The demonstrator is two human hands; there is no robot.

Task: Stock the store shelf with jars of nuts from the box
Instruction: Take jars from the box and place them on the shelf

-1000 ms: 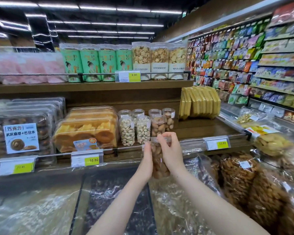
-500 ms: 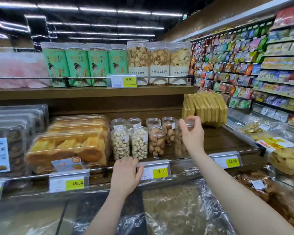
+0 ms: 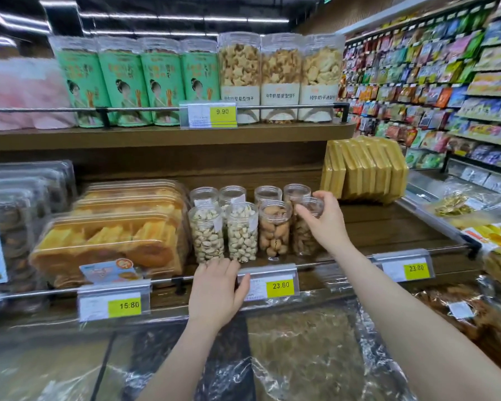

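Several clear jars of nuts stand in two rows on the wooden middle shelf (image 3: pixel 388 227): two pistachio jars (image 3: pixel 207 235) at the front left, then a jar of brown nuts (image 3: pixel 274 230). My right hand (image 3: pixel 324 218) grips the lid end of another jar of brown nuts (image 3: pixel 302 238), which stands at the right end of the front row. My left hand (image 3: pixel 216 287) rests flat on the shelf's front rail, fingers spread, holding nothing. The box is out of view.
Trays of pastries (image 3: pixel 110 241) fill the shelf left of the jars; yellow flat packs (image 3: pixel 365 169) lean at the right. Price tags (image 3: pixel 268 285) hang on the rail. Tall canisters (image 3: pixel 279 79) line the upper shelf. Plastic-covered bulk bins (image 3: pixel 301 351) lie below.
My right hand carried the jar from in front of the shelf up to the right end of the front row. My left hand let go of it and dropped onto the rail.
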